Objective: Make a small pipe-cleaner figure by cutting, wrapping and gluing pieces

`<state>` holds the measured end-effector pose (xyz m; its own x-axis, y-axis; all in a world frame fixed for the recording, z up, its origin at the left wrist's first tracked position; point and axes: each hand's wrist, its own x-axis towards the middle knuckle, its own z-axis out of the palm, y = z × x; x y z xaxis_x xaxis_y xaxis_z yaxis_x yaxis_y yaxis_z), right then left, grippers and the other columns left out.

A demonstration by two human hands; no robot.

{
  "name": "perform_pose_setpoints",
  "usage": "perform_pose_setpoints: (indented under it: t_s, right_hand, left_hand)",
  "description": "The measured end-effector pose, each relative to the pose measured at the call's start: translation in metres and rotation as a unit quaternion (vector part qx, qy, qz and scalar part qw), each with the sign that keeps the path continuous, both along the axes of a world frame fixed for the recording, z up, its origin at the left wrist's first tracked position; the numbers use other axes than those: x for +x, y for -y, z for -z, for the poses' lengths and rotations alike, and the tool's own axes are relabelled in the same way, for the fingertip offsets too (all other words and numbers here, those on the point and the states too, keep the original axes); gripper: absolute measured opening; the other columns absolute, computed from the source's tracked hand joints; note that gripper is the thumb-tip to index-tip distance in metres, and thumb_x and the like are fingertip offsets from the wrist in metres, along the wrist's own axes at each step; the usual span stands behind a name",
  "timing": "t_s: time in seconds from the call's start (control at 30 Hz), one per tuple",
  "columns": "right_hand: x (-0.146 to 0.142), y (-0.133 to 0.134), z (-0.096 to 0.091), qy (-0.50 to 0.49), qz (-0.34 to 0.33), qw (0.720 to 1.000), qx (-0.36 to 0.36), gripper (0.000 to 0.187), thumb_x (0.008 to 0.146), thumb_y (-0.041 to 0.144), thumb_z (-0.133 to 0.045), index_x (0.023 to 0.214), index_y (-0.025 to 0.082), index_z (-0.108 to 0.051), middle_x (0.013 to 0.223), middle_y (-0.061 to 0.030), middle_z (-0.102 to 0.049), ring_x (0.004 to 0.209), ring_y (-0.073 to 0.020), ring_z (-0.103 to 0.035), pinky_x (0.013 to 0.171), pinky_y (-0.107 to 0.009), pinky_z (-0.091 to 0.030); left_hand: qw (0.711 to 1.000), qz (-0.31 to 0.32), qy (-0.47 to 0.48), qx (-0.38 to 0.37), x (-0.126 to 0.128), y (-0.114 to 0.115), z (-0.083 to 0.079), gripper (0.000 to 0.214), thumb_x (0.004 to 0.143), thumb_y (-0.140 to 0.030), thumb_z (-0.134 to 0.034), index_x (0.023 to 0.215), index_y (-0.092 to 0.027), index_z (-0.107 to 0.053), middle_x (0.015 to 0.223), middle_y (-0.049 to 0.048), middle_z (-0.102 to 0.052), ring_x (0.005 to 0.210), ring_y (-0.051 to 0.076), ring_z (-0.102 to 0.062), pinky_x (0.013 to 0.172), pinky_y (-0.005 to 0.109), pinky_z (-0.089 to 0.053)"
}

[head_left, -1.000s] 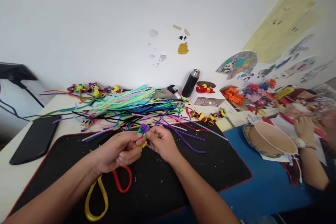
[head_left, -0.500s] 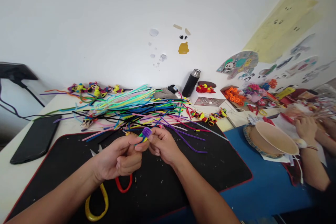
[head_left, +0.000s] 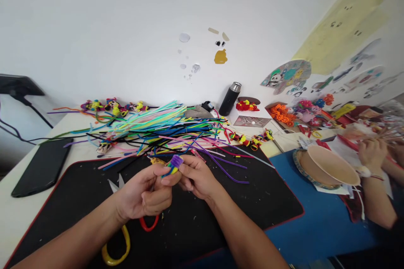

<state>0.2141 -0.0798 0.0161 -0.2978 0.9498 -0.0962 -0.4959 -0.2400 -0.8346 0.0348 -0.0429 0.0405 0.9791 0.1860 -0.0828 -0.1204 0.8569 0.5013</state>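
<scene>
Pinched in my left hand is a small bundle of coiled pipe cleaners, purple at the top with green, yellow and blue below. My right hand has its thumb and forefinger closed against the purple end. Both hands are held together above the black mat. Under my left hand lie scissors with one yellow and one red handle, their blades partly covered by it. Just beyond my fingers spreads a heap of loose pipe cleaners in many colours.
A phone lies at the left. Behind stand a black flask and a white box. Small pipe-cleaner figures line the wall. At the right, a pink bowl sits near another person's hands.
The coiled bundle has turned slightly in my fingers, showing more of its yellow and blue. My left hand has shifted a little right and down; my right hand stays at the purple end.
</scene>
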Motion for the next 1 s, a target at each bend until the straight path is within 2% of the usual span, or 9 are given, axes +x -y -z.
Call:
perform_pose_setpoints:
  t_s: [0.17, 0.23, 0.33, 0.5, 0.6, 0.77, 0.83, 0.9, 1.0]
  right_hand:
    - [-0.002, -0.001, -0.001, -0.014, 0.022, 1.0, 0.003, 0.044, 0.078, 0.057, -0.09, 0.093, 0.019, -0.074, 0.04, 0.0139, -0.037, 0.036, -0.0059, -0.023, 0.041, -0.022, -0.017]
    - [-0.002, -0.003, 0.002, -0.005, 0.038, 0.999, 0.009, 0.04, 0.08, 0.055, -0.088, 0.087, 0.018, -0.073, 0.043, 0.0117, -0.043, 0.036, -0.0051, -0.022, 0.04, -0.022, -0.016]
    - [-0.001, -0.006, 0.006, 0.022, 0.065, 0.998, 0.016, 0.041, 0.082, 0.054, -0.086, 0.076, 0.018, -0.069, 0.055, 0.0042, -0.061, 0.039, -0.0039, -0.024, 0.04, -0.022, -0.016]
    - [0.006, -0.011, 0.011, 0.077, 0.089, 0.993, 0.03, 0.038, 0.084, 0.053, -0.084, 0.088, 0.016, -0.075, 0.062, 0.0033, -0.063, 0.04, -0.0041, -0.029, 0.04, -0.022, -0.019]
    - [0.01, -0.014, 0.015, 0.126, 0.101, 0.986, 0.045, 0.042, 0.086, 0.056, -0.081, 0.096, 0.016, -0.077, 0.065, 0.0027, -0.064, 0.041, -0.0048, -0.032, 0.04, -0.023, -0.02]
    - [0.006, -0.018, 0.022, 0.206, 0.144, 0.964, 0.082, 0.044, 0.087, 0.06, -0.077, 0.094, 0.017, -0.075, 0.057, 0.0063, -0.052, 0.043, -0.0075, -0.033, 0.043, -0.024, -0.022]
    - [0.003, -0.02, 0.023, 0.219, 0.152, 0.959, 0.098, 0.043, 0.09, 0.06, -0.075, 0.093, 0.017, -0.074, 0.054, 0.0077, -0.046, 0.045, -0.0084, -0.033, 0.043, -0.024, -0.023]
    - [0.001, -0.021, 0.022, 0.22, 0.156, 0.957, 0.107, 0.043, 0.09, 0.061, -0.075, 0.092, 0.018, -0.073, 0.053, 0.0081, -0.044, 0.045, -0.0088, -0.033, 0.044, -0.024, -0.023]
    - [-0.001, -0.022, 0.018, 0.202, 0.151, 0.962, 0.104, 0.045, 0.088, 0.063, -0.077, 0.091, 0.018, -0.071, 0.053, 0.0086, -0.045, 0.044, -0.0085, -0.034, 0.043, -0.023, -0.024]
  left_hand:
    - [1.0, -0.013, -0.008, 0.019, 0.0, -0.005, 0.007, 0.03, 0.097, -0.046, -0.06, 0.079, -0.023, -0.053, 0.037, -0.0114, -0.025, 0.033, 0.01, -0.009, 0.032, 0.02, -0.01]
    - [0.999, -0.01, -0.031, 0.033, -0.001, -0.009, 0.009, 0.031, 0.097, -0.048, -0.062, 0.083, -0.02, -0.06, 0.038, -0.0109, -0.029, 0.035, 0.01, -0.009, 0.033, 0.021, -0.008]
    - [0.993, -0.019, -0.09, 0.073, -0.001, -0.016, 0.01, 0.038, 0.096, -0.053, -0.063, 0.084, -0.017, -0.065, 0.04, -0.0099, -0.032, 0.036, 0.009, -0.011, 0.035, 0.022, -0.008]
    - [0.966, -0.032, -0.197, 0.166, 0.002, -0.023, 0.006, 0.057, 0.094, -0.069, -0.06, 0.065, -0.02, -0.053, 0.041, -0.0081, -0.033, 0.036, 0.007, -0.013, 0.038, 0.025, -0.005]
    - [0.919, -0.107, -0.272, 0.264, 0.003, -0.023, 0.002, 0.058, 0.091, -0.077, -0.06, 0.077, -0.02, -0.058, 0.043, -0.0096, -0.037, 0.038, 0.007, -0.012, 0.04, 0.024, -0.007]
    - [0.76, -0.161, -0.369, 0.51, 0.0, -0.022, -0.007, 0.061, 0.089, -0.078, -0.06, 0.067, -0.021, -0.054, 0.052, -0.0015, -0.057, 0.048, 0.013, -0.045, 0.052, 0.026, -0.037]
    - [0.735, -0.173, -0.366, 0.543, -0.003, -0.022, -0.01, 0.062, 0.091, -0.079, -0.054, 0.066, -0.022, -0.052, 0.054, -0.0014, -0.057, 0.052, 0.014, -0.048, 0.057, 0.027, -0.041]
    - [0.755, -0.171, -0.347, 0.53, -0.004, -0.022, -0.011, 0.063, 0.093, -0.081, -0.05, 0.068, -0.023, -0.051, 0.055, -0.0026, -0.054, 0.051, 0.013, -0.045, 0.054, 0.027, -0.038]
    - [0.824, -0.151, -0.312, 0.448, -0.006, -0.022, -0.011, 0.063, 0.091, -0.082, -0.053, 0.071, -0.023, -0.05, 0.052, -0.0066, -0.045, 0.046, 0.01, -0.031, 0.046, 0.024, -0.026]
